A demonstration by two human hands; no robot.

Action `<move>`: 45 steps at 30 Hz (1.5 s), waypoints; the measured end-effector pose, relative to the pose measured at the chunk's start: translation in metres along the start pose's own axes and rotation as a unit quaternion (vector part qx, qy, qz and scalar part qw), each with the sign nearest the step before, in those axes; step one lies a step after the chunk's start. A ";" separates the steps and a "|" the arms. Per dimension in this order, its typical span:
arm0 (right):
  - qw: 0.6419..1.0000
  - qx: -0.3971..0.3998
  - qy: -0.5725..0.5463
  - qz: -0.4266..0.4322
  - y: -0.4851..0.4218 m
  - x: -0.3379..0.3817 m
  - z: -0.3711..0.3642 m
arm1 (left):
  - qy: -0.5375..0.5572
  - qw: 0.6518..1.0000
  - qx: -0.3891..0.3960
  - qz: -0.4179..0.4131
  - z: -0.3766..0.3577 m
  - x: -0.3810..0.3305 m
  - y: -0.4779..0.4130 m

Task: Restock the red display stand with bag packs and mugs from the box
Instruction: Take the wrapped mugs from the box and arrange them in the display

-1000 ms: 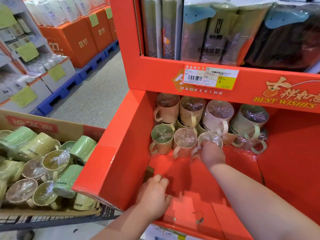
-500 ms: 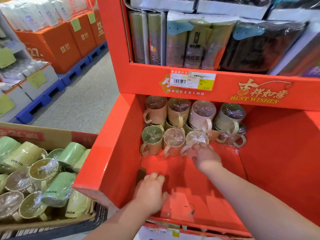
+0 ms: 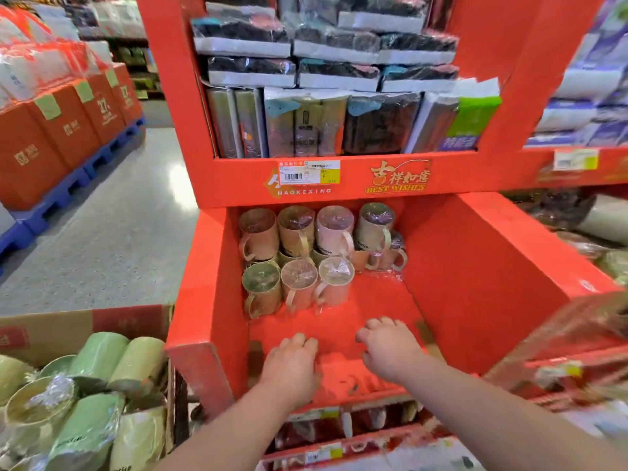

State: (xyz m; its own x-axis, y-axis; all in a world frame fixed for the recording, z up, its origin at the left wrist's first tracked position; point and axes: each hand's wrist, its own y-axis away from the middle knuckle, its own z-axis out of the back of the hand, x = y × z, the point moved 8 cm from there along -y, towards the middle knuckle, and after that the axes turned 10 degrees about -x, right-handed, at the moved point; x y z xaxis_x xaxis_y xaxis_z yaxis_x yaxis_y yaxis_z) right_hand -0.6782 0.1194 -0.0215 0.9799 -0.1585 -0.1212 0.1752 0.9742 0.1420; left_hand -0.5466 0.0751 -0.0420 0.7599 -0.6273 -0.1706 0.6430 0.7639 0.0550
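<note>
The red display stand (image 3: 475, 266) fills the middle of the view. Several plastic-wrapped mugs (image 3: 299, 283) lie stacked at the back left of its lower bin. Bag packs (image 3: 306, 124) stand and lie on the shelf above. My left hand (image 3: 292, 365) and my right hand (image 3: 390, 348) hover over the bin's front floor, fingers loosely curled, holding nothing. The cardboard box (image 3: 68, 328) at lower left holds several green and yellow wrapped mugs (image 3: 98, 362).
Orange cartons (image 3: 51, 137) on blue pallets line the aisle at left, across a grey floor (image 3: 119, 232). A neighbouring red stand (image 3: 577, 171) with white and purple packs stands at right. A lower shelf with price tags (image 3: 326, 453) shows under the bin.
My right hand has let go of the front mug and drawn back toward me, level with my left hand. The view has pulled back and tilted up, showing more of the upper shelf.
</note>
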 end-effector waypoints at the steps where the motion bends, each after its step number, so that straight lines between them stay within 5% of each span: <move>1: 1.000 -0.004 -0.002 -0.004 0.007 0.002 0.001 | -0.002 1.000 -0.002 -0.008 0.002 -0.003 0.003; 10: 0.999 -0.002 -0.037 0.006 0.060 0.026 -0.006 | 0.002 1.000 -0.011 -0.026 0.004 -0.018 0.048; 26: 0.994 0.021 -0.048 0.101 0.163 0.065 -0.032 | -0.028 0.997 0.000 0.066 -0.010 -0.036 0.186; 45: 0.980 0.014 -0.060 0.188 0.171 0.222 -0.016 | -0.020 0.986 0.013 0.164 -0.005 0.086 0.298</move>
State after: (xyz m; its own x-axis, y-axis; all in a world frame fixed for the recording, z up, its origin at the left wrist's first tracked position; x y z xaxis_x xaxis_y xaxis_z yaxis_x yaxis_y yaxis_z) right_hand -0.4322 0.2537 -0.0396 0.9796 0.1911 0.0618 -0.1993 0.9630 0.1813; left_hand -0.2901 0.2497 -0.0450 0.9302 -0.3531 -0.1007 0.3640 0.9227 0.1268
